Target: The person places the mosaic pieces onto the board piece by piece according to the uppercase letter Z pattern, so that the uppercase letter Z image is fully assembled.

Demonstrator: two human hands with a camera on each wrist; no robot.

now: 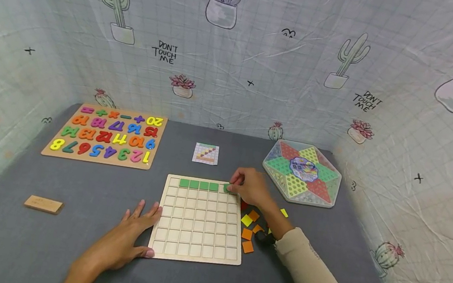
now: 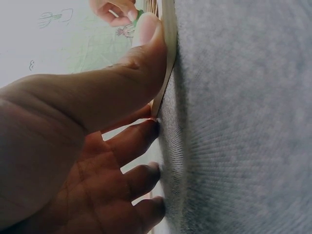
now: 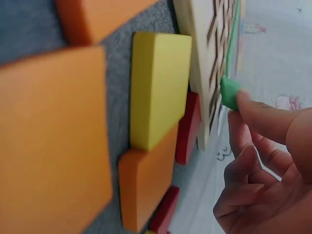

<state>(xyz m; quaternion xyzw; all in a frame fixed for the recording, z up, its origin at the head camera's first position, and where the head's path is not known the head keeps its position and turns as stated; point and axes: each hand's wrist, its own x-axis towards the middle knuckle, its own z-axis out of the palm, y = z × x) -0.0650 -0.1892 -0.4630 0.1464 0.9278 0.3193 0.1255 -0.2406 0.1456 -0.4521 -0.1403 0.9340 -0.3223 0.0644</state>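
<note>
Grid board [image 1: 199, 220] lay flat on the grey table [image 1: 65, 235], steadied by the flat-fingered left hand [image 1: 126, 238], while the right hand [image 1: 251, 187] pinched a green tile [image 1: 226, 188] over the top row's fifth cell, seemingly mid-placement, next needing square seating.

The right hand [image 1: 251, 188] covers most of the green tile [image 1: 226, 188] at the grid board's [image 1: 196, 239] top row, so in the head view only a sliver of the tile shows, and the same arm hides part of the loose tile pile [image 1: 249, 234] beside the board. The small pattern card [image 1: 206, 153] is too small to read cell by cell. In the left wrist view the left hand [image 2: 83, 146] fills the frame, blurred and cut off at the edges, leaving only the board's thin edge visible.
</note>
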